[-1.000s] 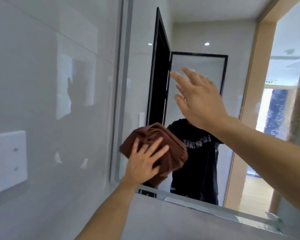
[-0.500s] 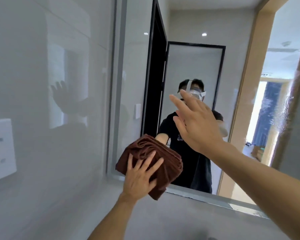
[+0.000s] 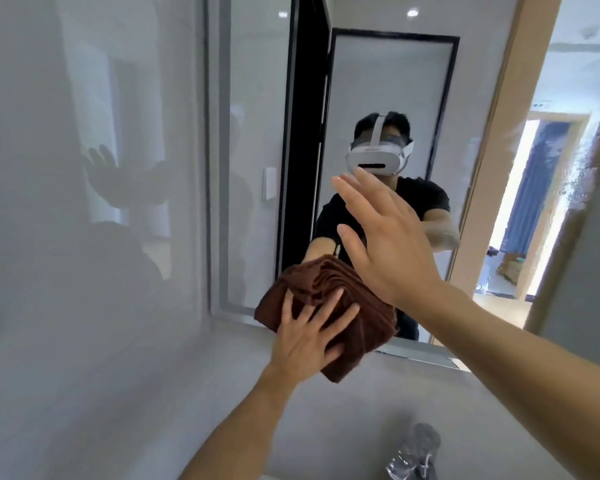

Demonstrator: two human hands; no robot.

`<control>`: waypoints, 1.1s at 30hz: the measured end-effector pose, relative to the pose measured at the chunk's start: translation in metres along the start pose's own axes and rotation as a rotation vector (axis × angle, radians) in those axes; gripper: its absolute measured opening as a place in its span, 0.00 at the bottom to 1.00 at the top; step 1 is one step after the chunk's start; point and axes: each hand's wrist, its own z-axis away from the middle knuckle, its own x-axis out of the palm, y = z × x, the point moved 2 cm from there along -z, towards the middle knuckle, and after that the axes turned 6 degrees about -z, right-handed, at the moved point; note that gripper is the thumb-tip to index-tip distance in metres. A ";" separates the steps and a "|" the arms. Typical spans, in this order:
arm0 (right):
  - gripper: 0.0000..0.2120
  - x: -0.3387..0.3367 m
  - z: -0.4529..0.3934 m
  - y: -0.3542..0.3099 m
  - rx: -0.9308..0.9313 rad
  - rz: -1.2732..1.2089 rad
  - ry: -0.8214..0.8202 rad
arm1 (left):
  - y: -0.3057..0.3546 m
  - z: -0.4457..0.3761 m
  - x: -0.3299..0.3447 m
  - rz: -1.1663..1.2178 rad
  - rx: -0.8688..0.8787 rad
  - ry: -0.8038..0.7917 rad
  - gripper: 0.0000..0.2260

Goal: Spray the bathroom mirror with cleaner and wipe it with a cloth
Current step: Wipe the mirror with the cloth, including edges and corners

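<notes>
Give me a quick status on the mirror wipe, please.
Left hand presses brown cloth at mirror's lower edge. Right hand open, raised before glass. Nothing blocking.

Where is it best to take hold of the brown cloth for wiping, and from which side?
Probably flat over the bunched middle of the brown cloth, coming from below as the left hand does: its folds pile up there, so spread fingers keep them together against the mirror.

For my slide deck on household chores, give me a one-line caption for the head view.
Left hand presses a brown cloth to the bathroom mirror while the open right hand is raised beside it.
</notes>
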 end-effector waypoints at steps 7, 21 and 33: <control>0.27 -0.014 0.022 0.017 -0.018 -0.002 0.054 | -0.050 -0.003 0.003 0.085 -0.957 0.090 0.33; 0.25 -0.009 0.062 0.034 -0.027 -0.007 -0.031 | -0.052 0.000 -0.002 -0.032 -0.129 0.043 0.27; 0.24 -0.099 0.082 0.075 0.061 0.036 0.088 | 0.128 -0.108 -0.013 0.081 0.342 0.141 0.29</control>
